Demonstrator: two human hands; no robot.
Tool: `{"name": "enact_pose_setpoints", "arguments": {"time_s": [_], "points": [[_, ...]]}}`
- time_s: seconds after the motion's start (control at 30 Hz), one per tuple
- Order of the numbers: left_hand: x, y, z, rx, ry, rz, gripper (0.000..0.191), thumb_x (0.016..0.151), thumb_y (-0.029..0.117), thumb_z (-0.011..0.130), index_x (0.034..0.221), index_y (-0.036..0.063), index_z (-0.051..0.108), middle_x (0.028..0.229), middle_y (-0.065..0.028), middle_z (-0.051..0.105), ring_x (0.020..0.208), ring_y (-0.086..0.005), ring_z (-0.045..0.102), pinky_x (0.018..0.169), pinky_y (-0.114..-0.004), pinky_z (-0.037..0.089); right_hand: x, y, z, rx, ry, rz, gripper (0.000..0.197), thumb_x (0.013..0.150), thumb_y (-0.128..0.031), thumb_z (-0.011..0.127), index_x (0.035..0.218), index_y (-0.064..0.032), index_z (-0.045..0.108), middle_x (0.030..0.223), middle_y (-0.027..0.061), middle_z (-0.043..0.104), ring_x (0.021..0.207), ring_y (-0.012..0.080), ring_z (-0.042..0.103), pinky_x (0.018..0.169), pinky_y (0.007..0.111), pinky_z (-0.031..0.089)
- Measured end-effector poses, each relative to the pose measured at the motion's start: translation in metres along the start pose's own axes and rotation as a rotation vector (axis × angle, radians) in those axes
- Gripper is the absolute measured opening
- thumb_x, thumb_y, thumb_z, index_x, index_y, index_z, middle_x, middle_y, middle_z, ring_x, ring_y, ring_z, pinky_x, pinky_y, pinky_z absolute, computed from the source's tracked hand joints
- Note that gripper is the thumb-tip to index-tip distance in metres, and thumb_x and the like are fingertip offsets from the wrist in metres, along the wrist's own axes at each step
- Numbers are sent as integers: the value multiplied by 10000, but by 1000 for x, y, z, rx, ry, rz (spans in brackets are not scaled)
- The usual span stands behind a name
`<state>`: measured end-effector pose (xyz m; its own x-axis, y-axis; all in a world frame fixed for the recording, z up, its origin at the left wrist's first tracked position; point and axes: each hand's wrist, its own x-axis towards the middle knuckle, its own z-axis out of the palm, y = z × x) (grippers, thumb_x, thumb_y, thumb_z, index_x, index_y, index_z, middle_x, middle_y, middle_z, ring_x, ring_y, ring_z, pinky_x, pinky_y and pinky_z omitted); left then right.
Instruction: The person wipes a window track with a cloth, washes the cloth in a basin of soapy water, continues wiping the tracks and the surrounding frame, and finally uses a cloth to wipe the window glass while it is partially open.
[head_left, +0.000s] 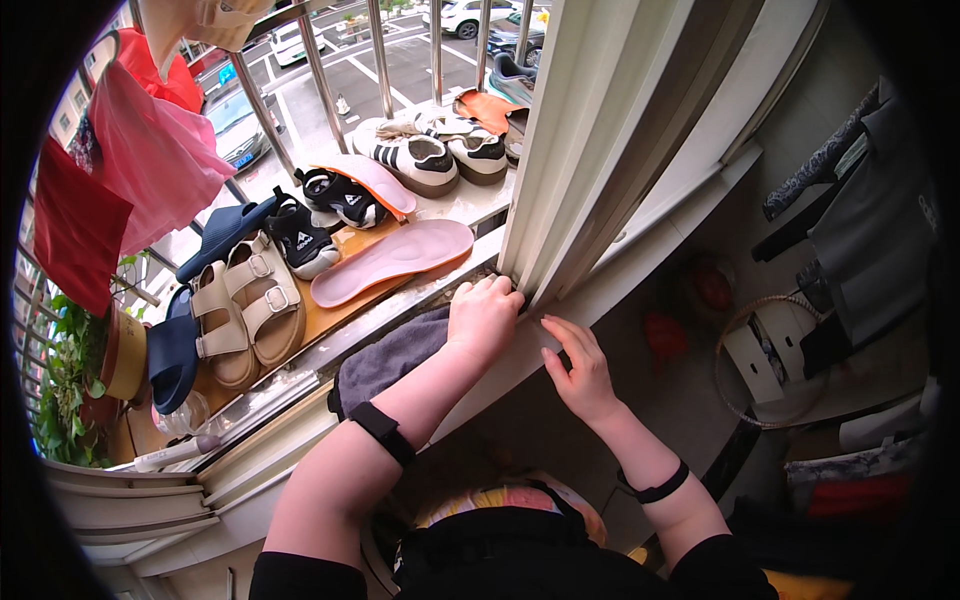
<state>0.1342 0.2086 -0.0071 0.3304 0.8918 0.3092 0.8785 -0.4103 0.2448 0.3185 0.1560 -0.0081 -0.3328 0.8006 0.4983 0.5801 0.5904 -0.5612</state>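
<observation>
My left hand (486, 311) is at the window track, beside the lower end of the white sliding window frame (577, 150), its fingers curled on the dark grey cloth (397, 349) that lies along the track. My right hand (579, 367) hovers over the inner edge of the sill, fingers apart and holding nothing. Just outside the track a pink insole (394, 259) lies on a wooden board (360, 300). Beige two-strap sandals (262, 292), black sports sandals (304, 236) and navy slides (174, 356) stand left of it.
White sneakers (420, 157) and an orange insole (487, 112) stand by the metal railing (322, 75). Pink cloth (150, 150) hangs at left above a potted plant (124, 352). A white tube (176, 454) lies near the track. Indoors at right are hanging grey clothes (877, 240) and a round hoop (720, 360).
</observation>
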Motion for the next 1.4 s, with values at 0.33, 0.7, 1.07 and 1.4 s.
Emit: {"name": "enact_pose_setpoints", "arguments": {"time_s": [0.33,0.7,1.07,1.4], "points": [[-15,-8,-19,192,-192,176,395,882,303,491,1253,265,622,1426,-119,371,1378,-315,273,1102,-613,166,-1,13,4,-108,-51,53,364,821,-161,688,1168,-72,623,1134,119,532,926,260,573,848,381,484],[-10,-7,-20,29,-302,62,459,871,269,478,1325,271,546,1383,-182,408,1334,-340,311,1087,-567,201,1,15,3,-61,-16,76,402,808,-103,676,1202,-81,604,1279,157,479,1067,295,543,919,406,459],[-3,-8,2,63,-228,57,367,845,322,512,1176,251,657,1384,-98,408,1391,-268,264,1148,-603,81,13,1,-5,-86,50,43,382,809,-97,671,1184,-71,602,1329,182,430,1139,340,492,971,433,416],[-67,-30,-38,81,-302,-28,377,873,365,512,1226,326,637,1526,-93,284,1452,-282,169,1156,-599,45,19,-36,2,-170,98,-132,363,800,-99,679,1159,-78,632,1344,211,433,1160,354,472,984,432,383]]}}
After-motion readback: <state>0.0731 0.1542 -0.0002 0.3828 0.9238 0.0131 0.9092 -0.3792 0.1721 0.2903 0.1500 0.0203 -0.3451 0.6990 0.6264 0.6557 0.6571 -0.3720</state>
